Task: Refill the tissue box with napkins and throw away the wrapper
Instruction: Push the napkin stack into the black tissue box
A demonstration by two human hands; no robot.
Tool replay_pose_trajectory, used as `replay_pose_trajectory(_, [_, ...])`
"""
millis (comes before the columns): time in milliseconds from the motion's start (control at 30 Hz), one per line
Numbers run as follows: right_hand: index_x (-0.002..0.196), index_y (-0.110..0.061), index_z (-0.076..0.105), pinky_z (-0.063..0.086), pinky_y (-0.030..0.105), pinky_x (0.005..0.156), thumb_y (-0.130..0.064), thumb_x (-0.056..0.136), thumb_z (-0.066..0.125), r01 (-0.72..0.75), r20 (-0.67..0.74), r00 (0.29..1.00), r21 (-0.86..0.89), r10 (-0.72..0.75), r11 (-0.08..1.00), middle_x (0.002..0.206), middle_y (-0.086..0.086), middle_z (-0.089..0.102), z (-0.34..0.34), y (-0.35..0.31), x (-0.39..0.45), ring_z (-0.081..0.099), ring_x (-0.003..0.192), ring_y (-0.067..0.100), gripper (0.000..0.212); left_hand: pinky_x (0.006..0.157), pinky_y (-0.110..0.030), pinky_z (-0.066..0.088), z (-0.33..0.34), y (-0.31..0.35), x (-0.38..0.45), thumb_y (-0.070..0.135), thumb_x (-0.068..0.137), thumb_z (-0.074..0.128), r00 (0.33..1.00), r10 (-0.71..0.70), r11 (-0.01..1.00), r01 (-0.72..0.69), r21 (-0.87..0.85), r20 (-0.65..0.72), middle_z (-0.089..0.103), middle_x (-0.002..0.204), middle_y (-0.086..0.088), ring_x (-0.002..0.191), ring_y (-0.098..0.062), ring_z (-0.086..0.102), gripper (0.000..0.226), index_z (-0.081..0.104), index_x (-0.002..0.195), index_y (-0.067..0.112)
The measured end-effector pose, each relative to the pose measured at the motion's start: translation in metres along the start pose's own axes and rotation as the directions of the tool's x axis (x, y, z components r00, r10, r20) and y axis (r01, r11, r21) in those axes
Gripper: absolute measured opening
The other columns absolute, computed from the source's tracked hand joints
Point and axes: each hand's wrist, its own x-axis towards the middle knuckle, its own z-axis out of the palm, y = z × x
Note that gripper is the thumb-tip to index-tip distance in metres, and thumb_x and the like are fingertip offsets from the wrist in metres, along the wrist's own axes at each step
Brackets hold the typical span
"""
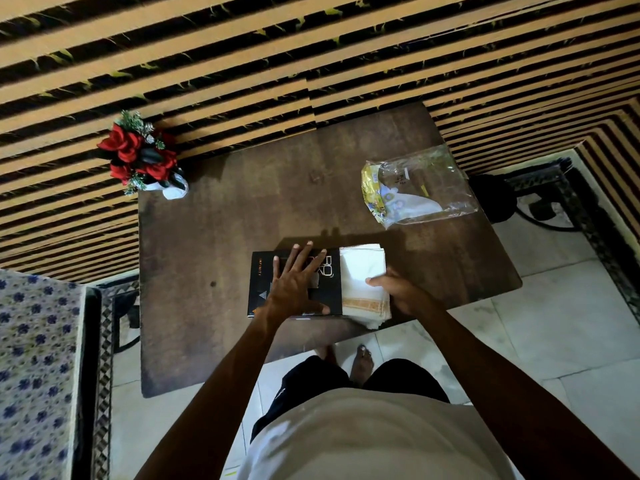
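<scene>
The left hand [294, 282] lies flat with fingers spread on top of the black tissue box [263, 289], pressing it down and gripping nothing. The right hand [398, 289], just to the right of the box, has its fingers curled around a stack of white napkins [362, 271] with an orange printed edge; the stack sits at the box's right end, touching it. Whether any of it is already inside the box cannot be told from this angle.

Going by this, the napkins are out of their packaging and the refill itself is under way but not finished: most of the stack is in plain sight outside the box.

Beyond the box, up and to its right and well apart, the clear wrapper [419, 185] with a yellow printed end lies slack on the brown table [214, 237]; it looks emptied, and it has not yet been thrown away. No bin is in view. Far to the box's upper left, a vase of red flowers [142, 157] stands at the table's corner.
</scene>
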Motion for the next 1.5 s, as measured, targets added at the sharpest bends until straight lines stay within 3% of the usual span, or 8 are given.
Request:
replay_pose_trajectory(167, [0.098,-0.011,0.061,0.051,0.039,0.077,0.004,0.086,0.056,-0.061,0.116,0.993,0.237,0.035,0.970,0.097,0.013,0.065,0.019,-0.006,-0.008,0.062,0.086,0.027,0.020,0.112,-0.063,-0.008,-0.002,-0.001,0.002,0.064,0.056,0.078,1.000,-0.013,1.000,0.013,-0.014,0.019,-0.008,0.163,0.000,0.149,-0.027,-0.015,0.125,0.003,0.151,0.036])
replay_pose_trajectory(400, [0.133,-0.006,0.052,0.038,0.056,0.108,-0.009,0.080,0.070,-0.193,0.212,0.963,0.129,0.164,0.973,0.131,0.021,0.059,0.001,0.011,0.003,0.054,0.125,0.038,0.056,0.112,-0.062,-0.011,-0.002,0.002,0.001,0.064,0.055,0.079,1.000,-0.016,0.999,0.017,-0.040,0.022,-0.009,0.163,0.001,0.148,-0.026,-0.016,0.127,0.000,0.151,0.036])
replay_pose_trajectory(600, [0.137,-0.002,0.044,0.059,0.038,0.069,0.004,0.087,0.056,-0.090,0.127,0.991,0.362,0.046,0.928,0.111,0.017,0.065,0.016,0.014,0.007,0.069,0.091,0.027,0.052,0.109,-0.060,-0.017,-0.006,0.004,0.004,0.064,0.055,0.079,0.999,-0.014,0.997,0.017,-0.073,0.033,-0.013,0.162,0.001,0.147,-0.027,-0.020,0.128,-0.001,0.151,0.035])
replay_pose_trajectory(733, [0.133,-0.010,0.048,0.059,0.039,0.069,0.008,0.087,0.052,-0.051,0.161,0.987,0.428,-0.020,0.902,0.106,0.014,0.068,0.033,0.016,0.008,0.071,0.089,0.026,0.050,0.108,-0.059,-0.019,-0.007,0.006,0.005,0.062,0.056,0.079,0.999,-0.020,0.996,0.022,-0.087,0.030,-0.012,0.162,-0.001,0.147,-0.028,-0.020,0.127,0.000,0.151,0.034])
replay_pose_trajectory(1033, [0.138,-0.015,0.044,0.048,0.054,0.098,0.002,0.087,0.061,-0.028,0.161,0.986,0.352,-0.031,0.936,0.130,0.018,0.058,0.028,0.010,0.008,0.058,0.117,0.036,0.056,0.109,-0.060,-0.018,-0.002,0.006,0.006,0.064,0.054,0.079,0.999,-0.042,0.995,0.043,-0.086,0.007,-0.011,0.162,0.001,0.148,-0.027,-0.019,0.128,0.000,0.151,0.036])
replay_pose_trajectory(1200, [0.134,-0.014,0.046,0.054,0.042,0.082,0.002,0.090,0.055,0.000,0.121,0.992,0.250,-0.032,0.968,0.121,0.010,0.062,0.042,-0.004,0.008,0.063,0.098,0.026,0.048,0.109,-0.060,-0.017,-0.007,0.008,0.008,0.062,0.054,0.080,0.998,-0.066,0.995,0.067,-0.078,0.012,-0.011,0.162,0.001,0.148,-0.027,-0.018,0.127,0.002,0.151,0.036])
replay_pose_trajectory(1367, [0.134,-0.018,0.043,0.046,0.036,0.094,-0.023,0.101,0.039,0.004,0.270,0.962,0.174,-0.051,0.985,0.122,-0.002,0.057,0.080,-0.020,0.003,0.054,0.112,0.021,0.034,0.108,-0.068,-0.011,-0.012,0.007,0.016,0.058,0.052,0.083,0.995,-0.091,0.994,0.093,-0.056,0.047,-0.012,0.162,0.001,0.147,-0.030,-0.019,0.131,-0.001,0.151,0.037])
replay_pose_trajectory(1500, [0.116,-0.026,0.056,0.054,0.034,0.071,-0.017,0.097,0.050,-0.056,0.301,0.953,0.040,0.041,0.998,0.089,0.001,0.071,0.051,-0.023,0.009,0.067,0.080,0.018,0.022,0.107,-0.068,-0.012,-0.012,0.005,0.015,0.058,0.054,0.083,0.996,-0.080,0.996,0.082,-0.044,0.047,-0.013,0.162,0.000,0.147,-0.030,-0.019,0.130,-0.001,0.151,0.037])
